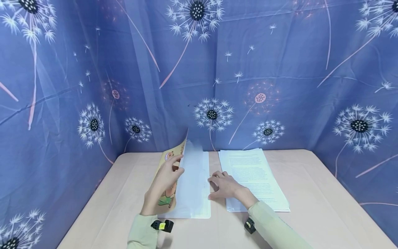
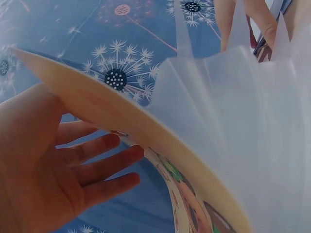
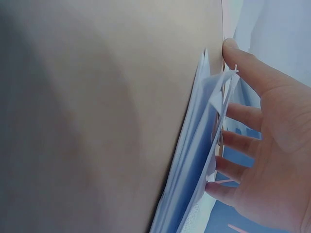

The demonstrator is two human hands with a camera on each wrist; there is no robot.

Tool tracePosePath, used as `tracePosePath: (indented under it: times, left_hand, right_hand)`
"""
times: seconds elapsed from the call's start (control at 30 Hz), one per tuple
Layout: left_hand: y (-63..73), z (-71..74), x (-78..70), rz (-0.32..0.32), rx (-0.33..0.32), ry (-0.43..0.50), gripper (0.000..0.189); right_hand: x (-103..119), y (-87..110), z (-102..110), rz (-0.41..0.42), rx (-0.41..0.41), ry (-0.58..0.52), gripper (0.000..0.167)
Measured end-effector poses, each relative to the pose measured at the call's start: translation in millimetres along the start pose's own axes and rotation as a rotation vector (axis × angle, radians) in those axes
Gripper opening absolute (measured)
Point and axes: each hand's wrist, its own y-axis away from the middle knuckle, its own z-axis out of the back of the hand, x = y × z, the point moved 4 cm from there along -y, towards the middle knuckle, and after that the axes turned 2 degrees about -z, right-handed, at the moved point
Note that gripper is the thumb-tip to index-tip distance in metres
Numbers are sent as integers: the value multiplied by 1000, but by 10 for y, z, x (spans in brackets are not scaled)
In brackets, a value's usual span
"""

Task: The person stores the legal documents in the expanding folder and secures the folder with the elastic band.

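Note:
An illustrated folder (image 1: 169,202) lies on the left of the table, its tan cover (image 2: 112,104) raised and bent, showing translucent white inner sheets (image 1: 196,180). My left hand (image 1: 164,178) touches the cover's outer side with spread, fairly straight fingers. In the left wrist view the thumb tip is hidden behind the cover. My right hand (image 1: 225,186) rests by the folder's right edge, between it and a stack of printed paper (image 1: 253,173). Its thumb and loosely bent fingers lie apart in the right wrist view, where sheet edges (image 3: 194,141) partly cover the fingertips.
The pale tabletop (image 1: 314,193) extends around the folder and the stack. A blue dandelion-print curtain (image 1: 295,103) hangs along the back and sides, close behind both. Black bands (image 1: 162,225) are worn near both wrists, over light green sleeves.

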Motion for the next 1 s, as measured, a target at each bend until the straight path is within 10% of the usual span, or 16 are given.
tracePosePath:
  times: [1.0]
  left_hand:
    - [71,502,126,52,-200,172,43]
  right_hand:
    - [-1,-6,-7,-4,10,0,72]
